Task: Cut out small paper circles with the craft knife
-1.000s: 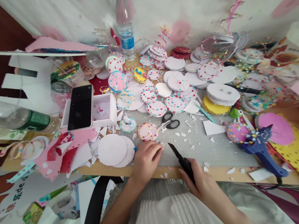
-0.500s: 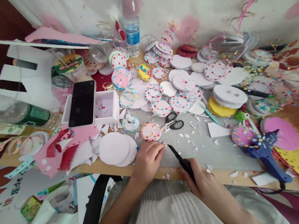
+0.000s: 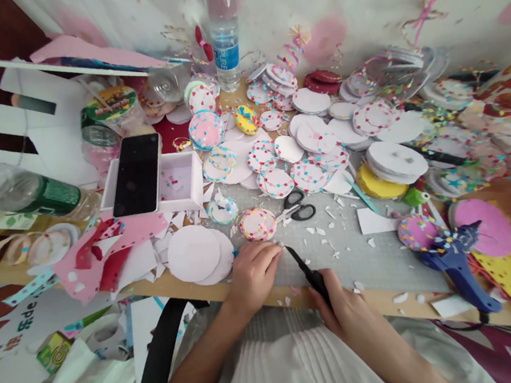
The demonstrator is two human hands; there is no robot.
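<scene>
My right hand is wrapped round the black handle of a utility knife, its dark blade pointing up and left. The blade tip ends beside the fingertips of my left hand. Those fingers are pinched together at the mat, with a tiny pale bit showing at their tips; what they hold is too small to name. Just beyond the left hand lies a round paper disc edged with coloured dots. Black-handled scissors rest behind it. White paper circles lie left of the left hand.
Paper scraps litter the grey cutting mat. Many decorated discs are heaped at the back, before a water bottle. A phone leans on a white box at left. A blue glue gun lies at right.
The view has shifted slightly. Both hands and the knife keep nearly the same place and pose.
</scene>
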